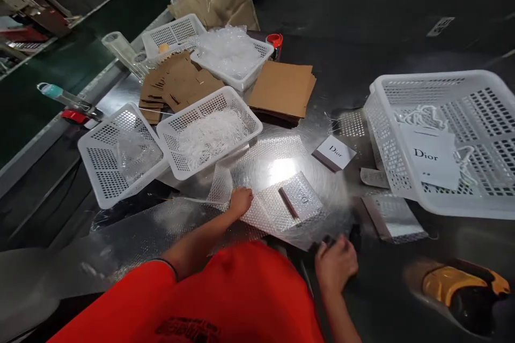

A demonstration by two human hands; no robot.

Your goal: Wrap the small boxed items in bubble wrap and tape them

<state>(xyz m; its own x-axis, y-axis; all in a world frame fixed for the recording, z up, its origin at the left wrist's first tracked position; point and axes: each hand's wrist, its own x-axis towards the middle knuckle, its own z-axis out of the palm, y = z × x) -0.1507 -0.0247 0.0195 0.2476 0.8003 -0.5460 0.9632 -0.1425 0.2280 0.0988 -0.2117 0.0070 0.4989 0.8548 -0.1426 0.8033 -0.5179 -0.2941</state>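
My left hand [241, 202] is closed at the left edge of a sheet of bubble wrap [263, 209]. On that sheet lies a small white Dior box [303, 199] with a dark brown side, covered by bubble wrap. My right hand [337, 262] is near the table's front edge, fingers curled round a dark object [328, 241] whose kind I cannot make out. A second Dior box [337, 153], unwrapped, sits farther back. To the right of my right hand lies another flat box in clear wrap [394, 217].
A large white basket [386, 166] at right holds white Dior bags [432, 158]. At left stand a basket of white shreds [209, 166] and one with clear plastic [96, 155]. Brown cardboard [281, 88] is stacked behind. A blurred yellow-and-black object [454, 284] is at lower right.
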